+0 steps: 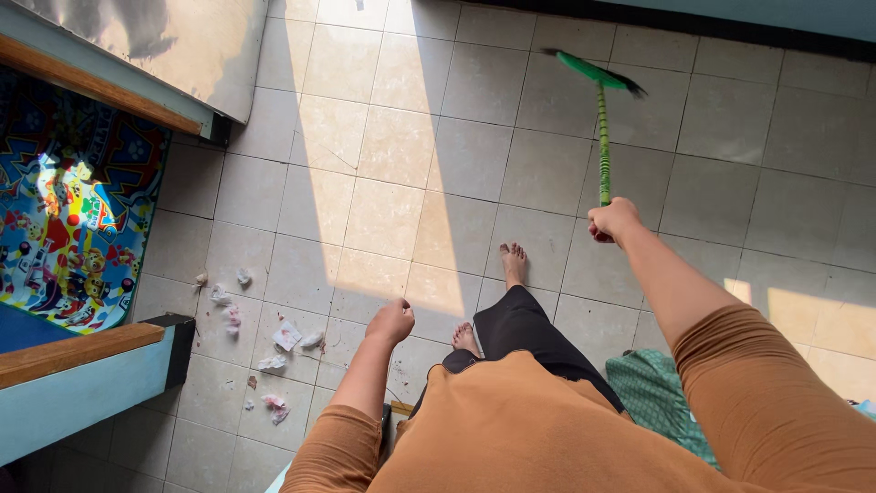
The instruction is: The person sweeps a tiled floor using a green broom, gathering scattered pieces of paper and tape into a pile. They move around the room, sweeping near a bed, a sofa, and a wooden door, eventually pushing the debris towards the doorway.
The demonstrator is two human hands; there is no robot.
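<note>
Head camera view, looking down at a tiled floor [474, 164]. Right hand [613, 219] is stretched forward, its fingers closed around the handle of a green broom [602, 137], whose bristle head rests on the tiles far ahead. Left hand [391, 321] hangs by the hip, fingers curled into a loose fist, holding nothing. Crumpled paper scraps [265, 338] lie scattered on the floor to the left, near a colourful mat [73, 228].

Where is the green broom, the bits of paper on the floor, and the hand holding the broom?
green broom [603, 137], head view, on the middle of its handle.
paper scraps [286, 336], head view, on one crumpled piece.
right hand [613, 219], head view, on the knuckles.
</note>
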